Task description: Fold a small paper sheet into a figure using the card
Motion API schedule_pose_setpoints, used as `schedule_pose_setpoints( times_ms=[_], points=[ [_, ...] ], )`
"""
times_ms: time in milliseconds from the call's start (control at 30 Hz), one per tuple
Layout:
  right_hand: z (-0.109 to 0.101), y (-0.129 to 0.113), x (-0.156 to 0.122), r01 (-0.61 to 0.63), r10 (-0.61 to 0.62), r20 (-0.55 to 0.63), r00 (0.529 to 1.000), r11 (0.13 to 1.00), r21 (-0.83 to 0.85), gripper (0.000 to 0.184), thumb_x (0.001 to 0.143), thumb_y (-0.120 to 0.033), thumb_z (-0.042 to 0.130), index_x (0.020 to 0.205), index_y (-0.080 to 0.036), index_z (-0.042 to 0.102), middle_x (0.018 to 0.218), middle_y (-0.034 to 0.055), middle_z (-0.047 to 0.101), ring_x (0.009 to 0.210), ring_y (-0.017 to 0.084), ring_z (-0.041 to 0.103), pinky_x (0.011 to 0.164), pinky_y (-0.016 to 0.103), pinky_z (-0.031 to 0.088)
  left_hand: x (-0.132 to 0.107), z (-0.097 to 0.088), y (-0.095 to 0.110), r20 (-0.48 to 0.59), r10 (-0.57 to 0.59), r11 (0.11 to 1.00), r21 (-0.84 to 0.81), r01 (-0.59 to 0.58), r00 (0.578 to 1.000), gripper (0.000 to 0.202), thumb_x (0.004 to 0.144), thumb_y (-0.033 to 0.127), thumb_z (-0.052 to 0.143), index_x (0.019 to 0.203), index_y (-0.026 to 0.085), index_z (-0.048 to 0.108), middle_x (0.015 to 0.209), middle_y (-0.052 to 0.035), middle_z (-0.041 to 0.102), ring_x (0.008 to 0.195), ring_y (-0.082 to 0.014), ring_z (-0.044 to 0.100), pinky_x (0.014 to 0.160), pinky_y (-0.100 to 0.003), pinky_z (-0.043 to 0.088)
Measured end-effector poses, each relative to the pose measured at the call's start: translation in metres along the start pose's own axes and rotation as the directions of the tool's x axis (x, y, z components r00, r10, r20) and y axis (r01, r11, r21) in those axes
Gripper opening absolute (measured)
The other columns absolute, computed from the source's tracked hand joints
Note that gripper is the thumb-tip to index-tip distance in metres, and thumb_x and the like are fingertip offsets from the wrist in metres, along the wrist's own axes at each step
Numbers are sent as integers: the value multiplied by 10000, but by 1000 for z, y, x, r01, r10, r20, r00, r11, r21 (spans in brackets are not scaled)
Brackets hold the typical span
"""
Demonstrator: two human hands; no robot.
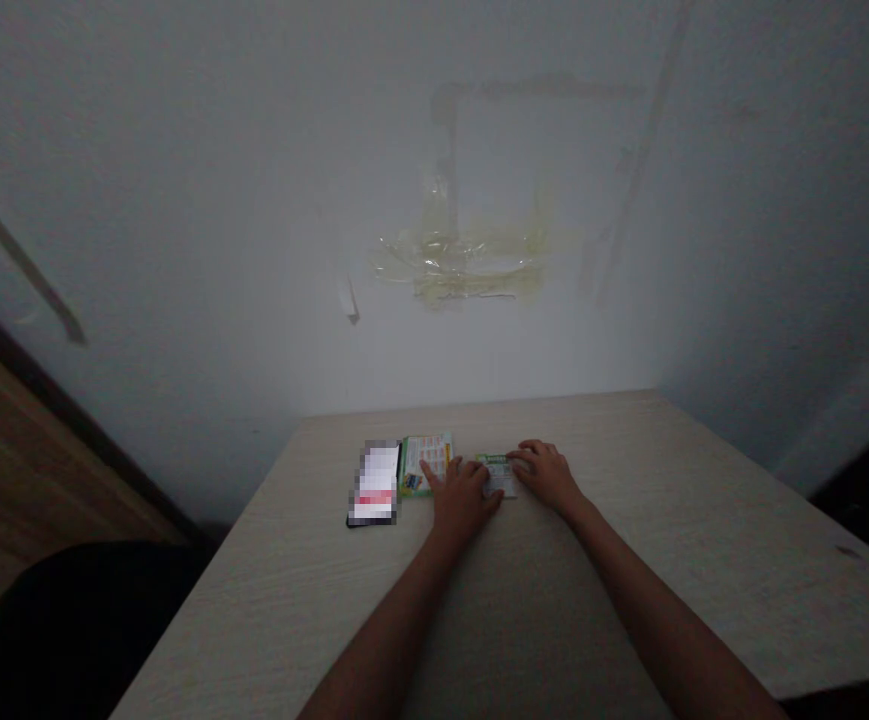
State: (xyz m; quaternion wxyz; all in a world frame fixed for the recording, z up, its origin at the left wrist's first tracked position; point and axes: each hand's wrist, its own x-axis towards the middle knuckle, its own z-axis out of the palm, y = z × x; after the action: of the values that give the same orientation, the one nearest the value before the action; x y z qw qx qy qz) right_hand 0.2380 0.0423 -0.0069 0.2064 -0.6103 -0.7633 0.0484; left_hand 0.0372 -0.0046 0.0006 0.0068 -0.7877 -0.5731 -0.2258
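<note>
A small flat printed packet (500,478), white with a green top strip, lies on the table between my hands. My left hand (464,495) rests palm down with its fingers spread. Its thumb and index finger are at the packet's left edge, while the little finger reaches over a larger flat printed piece (428,453), green, white and yellow, which may be a box or booklet. My right hand (545,474) lies at the packet's right edge, fingers stretched out and touching it. Whether either hand grips the packet is hard to see in the dim light.
A phone (375,485) with a lit, blurred screen lies left of the larger printed piece. The pale wooden table (291,590) meets a wall (254,250) with old clear tape (464,260) on it. A dark shape (81,620) stands beyond the table's left edge.
</note>
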Motion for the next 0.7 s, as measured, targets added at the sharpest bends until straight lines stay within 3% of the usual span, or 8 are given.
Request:
schedule_pose_setpoints(
  times_ms=[333, 700],
  points=[
    [0, -7, -4, 3, -3, 2, 1000, 998, -68, 363, 910, -351, 517, 1263, -373, 597, 1313, 51, 537, 1184, 258, 455, 966, 408, 375, 0, 3, -1, -27, 8, 1000, -21, -8, 1000, 304, 831, 512, 628, 1072, 327, 646, 1177, -2, 669, 1282, -322, 423, 1013, -775, -201],
    [1, -6, -3, -15, 15, -5, 1000, 1000, -21, 341, 883, -390, 564, 1218, -381, 627, 1287, 37, 554, 1169, 251, 463, 966, 405, 371, 0, -1, 0, 7, 3, 1000, -10, -3, 1000, 311, 833, 512, 620, 1079, 325, 643, 1199, -16, 662, 1287, -330, 416, 1016, -793, -161]
  ],
)
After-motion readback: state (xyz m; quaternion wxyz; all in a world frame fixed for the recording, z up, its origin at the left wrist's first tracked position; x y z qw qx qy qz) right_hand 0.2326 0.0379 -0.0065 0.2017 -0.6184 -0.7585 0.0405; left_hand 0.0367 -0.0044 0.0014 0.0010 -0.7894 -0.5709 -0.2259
